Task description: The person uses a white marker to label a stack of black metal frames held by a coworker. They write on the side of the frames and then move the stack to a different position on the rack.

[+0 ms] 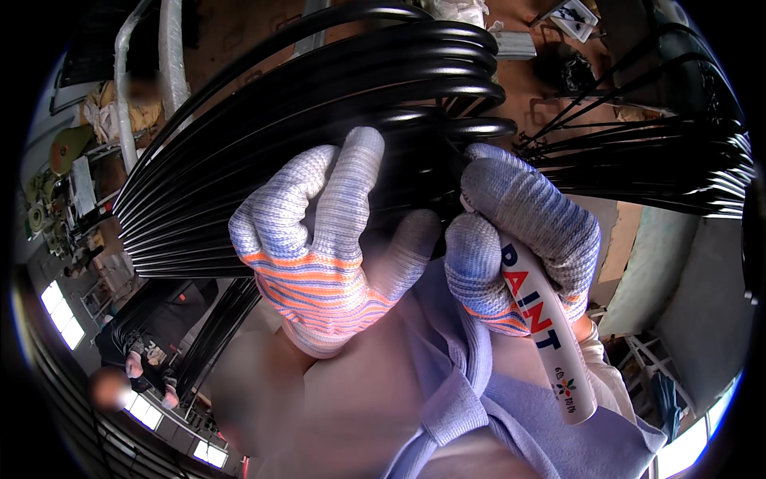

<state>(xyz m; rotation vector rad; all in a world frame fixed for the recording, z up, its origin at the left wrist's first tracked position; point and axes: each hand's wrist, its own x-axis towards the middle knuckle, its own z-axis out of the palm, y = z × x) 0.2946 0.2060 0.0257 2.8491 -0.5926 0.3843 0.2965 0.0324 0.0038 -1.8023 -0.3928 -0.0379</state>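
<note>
My right hand (523,231), in a knitted glove striped blue-grey with orange at the cuff, grips a thick white paint marker (570,375). Its dark tip end points up toward a row of glossy black bent tubes (319,104). The fingers hide part of the marker's upper end, and I cannot tell whether the tip touches a tube. My left hand (319,239), gloved the same way, is open with fingers apart and nothing in it. It lies over or just in front of the tubes; whether it touches them is unclear.
More black tubes (654,168) fan out on the right. Wrapped pale poles (171,56) stand at the upper left. A white bin (573,20) sits on the brown floor at the upper right. At the lower left a person in dark clothes (144,343) is near more black tubes.
</note>
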